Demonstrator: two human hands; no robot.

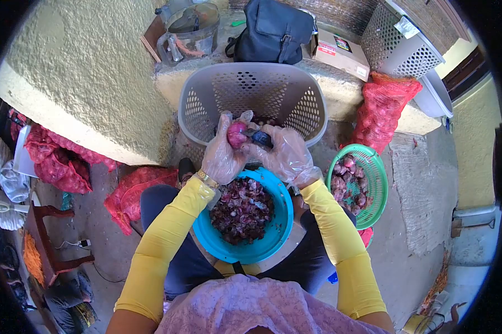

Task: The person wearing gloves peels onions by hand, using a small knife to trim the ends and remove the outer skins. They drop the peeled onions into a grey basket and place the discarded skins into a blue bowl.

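Observation:
In the head view my left hand (pixel 224 152), in a clear plastic glove, holds a red onion (pixel 237 134). My right hand (pixel 284 151), also gloved, is closed around a small tool with a dark handle (pixel 261 138), its front end against the onion. Below both hands, between my knees, a blue basin (pixel 286 220) holds onion skins and trimmings (pixel 242 211). Just beyond my hands stands a grey perforated basket (pixel 206 92) with some onions at its bottom. On the right, a green basket (pixel 380 186) contains onions (pixel 342 181).
Red mesh sacks of onions stand at the right (pixel 381 111) and left (pixel 134 195). A black backpack (pixel 273 33), a cardboard box (pixel 340 53) and a clear bucket (pixel 198 33) sit on the ledge behind. A wooden stool (pixel 48 245) is at far left.

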